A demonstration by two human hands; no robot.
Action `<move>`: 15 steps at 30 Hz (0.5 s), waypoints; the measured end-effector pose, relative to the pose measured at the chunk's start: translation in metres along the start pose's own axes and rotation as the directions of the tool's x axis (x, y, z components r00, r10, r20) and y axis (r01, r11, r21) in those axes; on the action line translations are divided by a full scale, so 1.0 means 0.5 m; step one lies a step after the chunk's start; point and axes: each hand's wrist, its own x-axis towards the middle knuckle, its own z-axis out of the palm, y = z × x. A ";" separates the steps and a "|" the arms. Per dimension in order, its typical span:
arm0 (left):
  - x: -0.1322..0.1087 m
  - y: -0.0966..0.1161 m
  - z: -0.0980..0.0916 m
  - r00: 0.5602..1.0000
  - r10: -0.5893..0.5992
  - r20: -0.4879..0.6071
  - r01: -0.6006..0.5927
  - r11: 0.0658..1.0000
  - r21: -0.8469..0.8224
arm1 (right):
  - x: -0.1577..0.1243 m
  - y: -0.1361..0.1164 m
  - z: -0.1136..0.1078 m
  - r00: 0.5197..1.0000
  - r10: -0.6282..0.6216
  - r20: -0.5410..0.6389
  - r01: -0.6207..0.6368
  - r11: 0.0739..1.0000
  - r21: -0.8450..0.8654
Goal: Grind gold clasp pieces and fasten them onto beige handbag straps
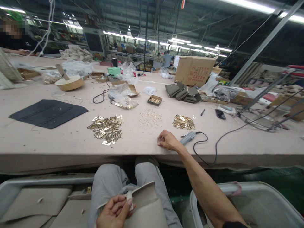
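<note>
Evidently, the left hand (116, 213), above the lap (110, 177), has thumb and fingers together on a white strip (129, 199) at the edge of a grey-beige panel (149, 210), which extends rightward from that grip. Farther right, on the table (137, 147), the right hand (169, 141) pinches a small brown piece (159, 139). Just right of it lies a power screwdriver (188, 138), long axis slanting away rightward; the right hand is nearer.
</note>
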 end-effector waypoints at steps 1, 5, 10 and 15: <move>0.000 -0.002 -0.001 1.000 0.011 -0.008 -0.011 1.000 0.000 | 0.000 -0.001 0.003 1.000 -0.002 0.003 0.002 1.000 0.012; -0.007 -0.005 0.000 1.000 0.018 -0.010 -0.018 1.000 0.016 | -0.001 -0.002 0.016 0.997 -0.063 -0.037 0.067 0.992 0.105; -0.005 -0.002 -0.002 1.000 -0.009 0.023 0.008 1.000 0.030 | -0.007 0.002 0.031 0.989 -0.097 -0.108 0.108 0.988 0.106; -0.004 -0.009 -0.006 1.000 -0.004 0.003 0.004 0.998 0.058 | -0.023 -0.010 0.013 0.991 -0.060 -0.118 0.043 0.989 -0.140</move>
